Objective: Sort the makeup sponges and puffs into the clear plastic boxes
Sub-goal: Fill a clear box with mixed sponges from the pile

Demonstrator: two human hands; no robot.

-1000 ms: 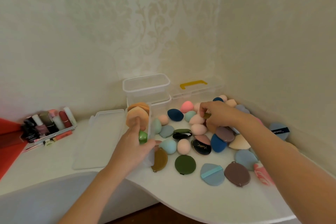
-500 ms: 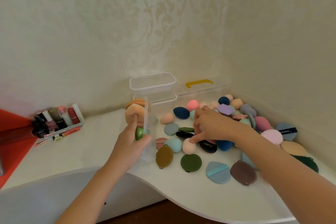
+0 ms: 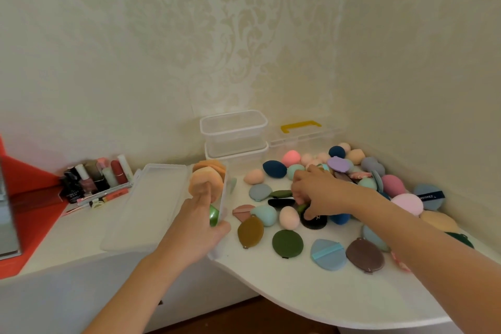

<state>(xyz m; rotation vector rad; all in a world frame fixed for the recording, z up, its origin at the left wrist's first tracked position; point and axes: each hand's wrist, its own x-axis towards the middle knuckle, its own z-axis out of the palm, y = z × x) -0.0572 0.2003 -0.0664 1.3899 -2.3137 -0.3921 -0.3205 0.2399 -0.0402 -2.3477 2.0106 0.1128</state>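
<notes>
Head view: a person's two bare hands worked over a white curved tabletop (image 3: pixel 311 293) set in a wallpapered corner
Left hand (image 3: pixel 195 228): fingers were curled round a small rounded green sponge (image 3: pixel 213 215), held at the near end of a long narrow clear plastic box (image 3: pixel 224 198); the forefinger reached up inside the box
Box lid (image 3: pixel 146 206): lay flat and open just left of the left hand
Peach puffs (image 3: pixel 207 179): a row of round peach and orange puffs stood on edge in the far end of the box, right at the left forefinger's tip
Right hand (image 3: pixel 317 195): palm down in the loose pile, fingers bent onto it; whether they had hold of anything could not be told
Black round puff (image 3: pixel 313 222): lay under the right fingertips, with a pale pink egg-shaped sponge (image 3: pixel 288 217) just to their left
Between the hands: an olive-brown oval puff (image 3: pixel 250 231) lay flat
Nearer than the right hand: a dark green round puff (image 3: pixel 287 243), a blue strapped puff (image 3: pixel 328 253) and a mauve-brown oval puff (image 3: pixel 364 253) lay in a row
Beyond the right hand: a navy egg-shaped sponge (image 3: pixel 274 168) among many coloured others
Spare boxes (image 3: pixel 234 127): two clear tubs were stacked at the wall beyond both hands, a yellow-handled clear case (image 3: pixel 301 126) beside them
Cosmetics tray (image 3: pixel 97 179): stood well left of the left hand
</notes>
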